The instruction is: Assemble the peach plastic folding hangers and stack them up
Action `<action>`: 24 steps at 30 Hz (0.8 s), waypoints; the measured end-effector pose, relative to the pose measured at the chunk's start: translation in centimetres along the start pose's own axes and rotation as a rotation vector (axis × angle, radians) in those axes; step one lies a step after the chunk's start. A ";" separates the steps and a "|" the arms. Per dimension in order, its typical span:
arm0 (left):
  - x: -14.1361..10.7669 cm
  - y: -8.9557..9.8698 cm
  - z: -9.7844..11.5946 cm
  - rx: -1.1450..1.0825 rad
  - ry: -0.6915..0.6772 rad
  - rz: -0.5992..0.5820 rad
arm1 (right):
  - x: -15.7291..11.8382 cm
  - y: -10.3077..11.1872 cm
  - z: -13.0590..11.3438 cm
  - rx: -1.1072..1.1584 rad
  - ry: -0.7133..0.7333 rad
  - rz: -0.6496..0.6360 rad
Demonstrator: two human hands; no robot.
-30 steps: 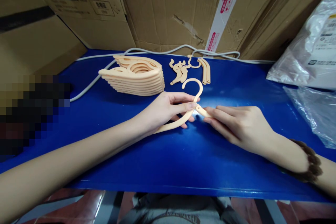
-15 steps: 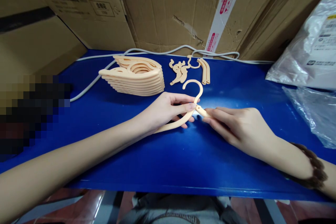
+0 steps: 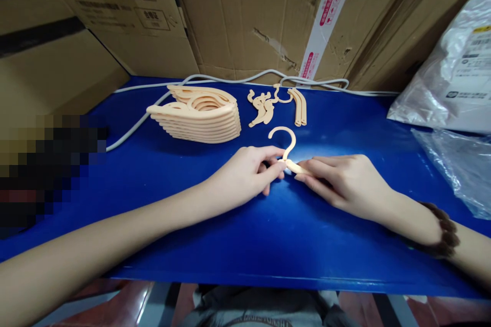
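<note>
Between my two hands is a cream plastic folding hanger (image 3: 293, 145), its curved hook pointing away from me. My left hand (image 3: 251, 173) pinches it at the joint below the hook, and that hand hides the left arm of the hanger. Fingers of my right hand (image 3: 345, 179) close on the short right arm by the joint, covering most of it. Beyond my left hand lies a neat stack of cream hanger pieces (image 3: 195, 120). Farther back are several loose hook parts (image 3: 263, 107) and a few straight arm pieces (image 3: 299, 106).
Everything lies on a blue table (image 3: 238, 245). A white cable (image 3: 238, 79) runs along its back, before cardboard boxes (image 3: 245, 15). At the right are a white plastic package (image 3: 441, 82) and a clear bag (image 3: 456, 168). A pixelated dark area covers the left edge.
The hanger's left arm, earlier seen stretching under my left wrist, is now hidden behind my left hand. The hook has come slightly nearer to me. My right hand keeps its grip.
</note>
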State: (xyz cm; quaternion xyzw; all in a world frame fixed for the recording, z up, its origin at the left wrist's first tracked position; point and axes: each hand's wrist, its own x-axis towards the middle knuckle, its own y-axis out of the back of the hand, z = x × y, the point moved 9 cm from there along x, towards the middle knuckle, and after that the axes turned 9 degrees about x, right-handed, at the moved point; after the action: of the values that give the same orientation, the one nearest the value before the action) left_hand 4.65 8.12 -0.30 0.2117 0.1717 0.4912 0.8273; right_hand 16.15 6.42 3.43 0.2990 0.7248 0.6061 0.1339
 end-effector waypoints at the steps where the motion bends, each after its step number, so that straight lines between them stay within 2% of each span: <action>1: -0.2 0.2 0.6 0.139 -0.048 0.023 | 0.0 0.1 0.1 -0.013 0.013 0.011; 5: -1.0 -0.1 2.2 0.662 -0.173 0.047 | 0.1 0.8 0.9 -0.105 0.079 0.049; 9: -1.1 -0.9 2.3 0.907 -0.207 0.013 | 0.3 0.8 1.7 -0.152 0.155 0.035; 16: -1.1 -1.0 2.3 1.055 -0.314 0.055 | 0.5 1.5 2.0 -0.200 0.200 0.118; 24: -1.1 -0.9 2.2 1.069 -0.303 0.092 | -0.2 2.2 0.8 -0.316 0.265 0.246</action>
State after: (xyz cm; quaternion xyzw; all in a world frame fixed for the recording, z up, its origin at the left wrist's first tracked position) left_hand 5.89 6.40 1.24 0.6773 0.2666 0.3355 0.5979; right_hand 17.36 7.09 5.37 0.2783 0.5901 0.7578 0.0078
